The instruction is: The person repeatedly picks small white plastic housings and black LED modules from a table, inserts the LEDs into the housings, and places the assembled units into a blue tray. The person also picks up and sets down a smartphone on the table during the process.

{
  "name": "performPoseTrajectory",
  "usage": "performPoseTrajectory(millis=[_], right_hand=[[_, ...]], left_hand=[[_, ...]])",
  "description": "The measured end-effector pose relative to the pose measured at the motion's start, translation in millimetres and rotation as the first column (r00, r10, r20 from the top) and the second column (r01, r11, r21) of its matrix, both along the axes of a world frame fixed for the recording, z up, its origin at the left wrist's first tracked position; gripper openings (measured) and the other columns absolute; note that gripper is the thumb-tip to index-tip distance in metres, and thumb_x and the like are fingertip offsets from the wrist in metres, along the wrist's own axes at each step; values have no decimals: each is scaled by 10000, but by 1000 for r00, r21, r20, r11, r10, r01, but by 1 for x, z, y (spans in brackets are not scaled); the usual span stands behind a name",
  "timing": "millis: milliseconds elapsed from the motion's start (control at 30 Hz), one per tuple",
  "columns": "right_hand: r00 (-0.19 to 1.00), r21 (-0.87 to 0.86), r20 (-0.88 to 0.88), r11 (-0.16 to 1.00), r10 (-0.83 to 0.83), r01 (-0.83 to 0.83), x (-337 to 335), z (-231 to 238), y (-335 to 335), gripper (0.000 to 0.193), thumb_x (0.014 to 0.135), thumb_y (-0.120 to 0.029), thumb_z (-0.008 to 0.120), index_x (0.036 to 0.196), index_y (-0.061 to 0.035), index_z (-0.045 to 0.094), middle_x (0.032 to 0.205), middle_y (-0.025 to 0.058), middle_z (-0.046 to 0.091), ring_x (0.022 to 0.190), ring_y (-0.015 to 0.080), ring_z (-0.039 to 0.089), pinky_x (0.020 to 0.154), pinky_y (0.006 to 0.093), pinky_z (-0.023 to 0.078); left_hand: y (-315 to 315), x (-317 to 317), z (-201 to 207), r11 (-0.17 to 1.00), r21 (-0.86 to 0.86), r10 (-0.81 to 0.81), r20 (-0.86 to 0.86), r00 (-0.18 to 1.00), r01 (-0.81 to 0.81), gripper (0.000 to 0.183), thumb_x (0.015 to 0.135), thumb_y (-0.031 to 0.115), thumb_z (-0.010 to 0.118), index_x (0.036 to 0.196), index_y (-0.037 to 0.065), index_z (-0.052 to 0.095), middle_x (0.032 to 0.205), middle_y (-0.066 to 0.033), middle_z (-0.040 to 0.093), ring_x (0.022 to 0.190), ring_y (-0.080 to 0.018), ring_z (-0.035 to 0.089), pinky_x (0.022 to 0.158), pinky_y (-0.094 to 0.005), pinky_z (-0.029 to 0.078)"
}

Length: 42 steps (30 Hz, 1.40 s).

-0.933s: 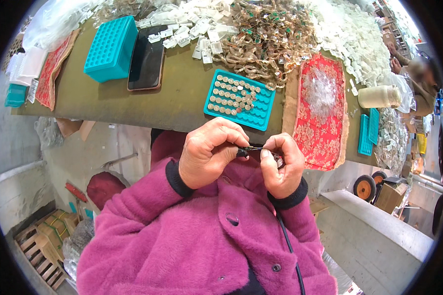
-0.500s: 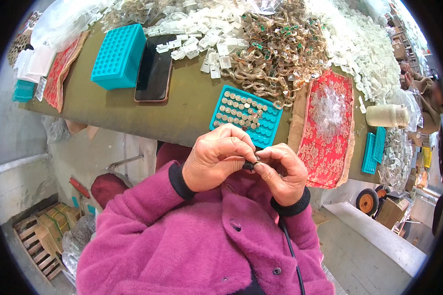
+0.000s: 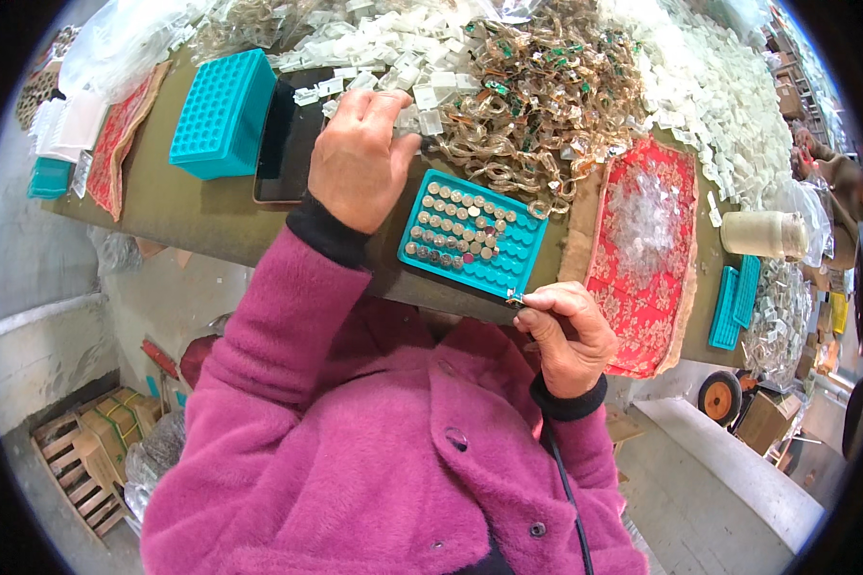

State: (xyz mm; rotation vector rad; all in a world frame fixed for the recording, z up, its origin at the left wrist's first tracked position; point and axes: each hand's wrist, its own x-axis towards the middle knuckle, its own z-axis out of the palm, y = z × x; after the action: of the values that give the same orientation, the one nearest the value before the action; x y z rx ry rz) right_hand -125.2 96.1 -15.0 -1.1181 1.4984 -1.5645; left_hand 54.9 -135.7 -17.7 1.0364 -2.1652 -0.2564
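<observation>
While left hand reaches white clips, right hand pinches small metal piece, tray edge.

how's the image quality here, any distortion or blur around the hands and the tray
Head view: fisheye bends the table edge and leaves a black rim; even daylight, soft shadows; left hand, right hand and teal tray look sharp, no glare.

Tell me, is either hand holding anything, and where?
The right hand pinches a tiny metallic piece between fingertips. The left hand reaches into white plastic clips; any hold is hidden.
</observation>
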Motion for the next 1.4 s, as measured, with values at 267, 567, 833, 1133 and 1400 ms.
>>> performPoseTrajectory(millis=[267, 567, 833, 1133, 1400], right_hand=[[999, 15, -26, 999, 33, -33, -1, -7, 3, 160, 943, 123, 692, 1076, 33, 691, 1018, 92, 642, 805, 129, 645, 720, 255, 552], [997, 13, -49, 998, -58, 59, 6, -7, 13, 145, 949, 105, 697, 1064, 17, 697, 1029, 71, 631, 809, 107, 639, 725, 238, 543], [983, -33, -169, 997, -70, 65, 21, -6, 9, 167, 914, 98, 741, 1047, 4, 707, 1039, 83, 624, 864, 150, 637, 767, 271, 536], [963, -24, -266, 999, -43, 38, 40, 1, 14, 178, 919, 64, 755, 1073, -16, 719, 994, 105, 650, 876, 203, 674, 735, 326, 568], [879, -181, -476, 980, -18, -78, 59, 10, 9, 262, 860, 37, 819, 1096, -34, 728, 992, 126, 667, 850, 247, 684, 717, 332, 575]], left_hand=[[-6, -1, -16, 998, -66, 1, -86, 996, -7, 259, 832, 48, 740, 1091, 55, 724, 1045, -152, 695, 1016, -366, 672, 899, -442, 546], [9, 19, 1, 988, -149, -44, -101, 994, 29, 296, 782, -71, 728, 1055, 42, 742, 992, -119, 711, 883, -254, 711, 777, -351, 578], [67, 49, 1, 833, 514, 32, -416, 909, 206, 240, 930, -113, 644, 1142, -33, 725, 1126, -65, 691, 935, -121, 717, 764, -270, 627], [91, 66, 1, 566, 645, 7, -627, 779, 514, 343, 952, -50, 728, 1292, -51, 680, 1117, -112, 747, 998, -163, 727, 820, -280, 621], [142, 61, 3, 518, 624, -119, -624, 772, 585, 323, 833, -49, 766, 1152, 3, 756, 1027, -76, 699, 849, -109, 676, 691, -246, 559]])
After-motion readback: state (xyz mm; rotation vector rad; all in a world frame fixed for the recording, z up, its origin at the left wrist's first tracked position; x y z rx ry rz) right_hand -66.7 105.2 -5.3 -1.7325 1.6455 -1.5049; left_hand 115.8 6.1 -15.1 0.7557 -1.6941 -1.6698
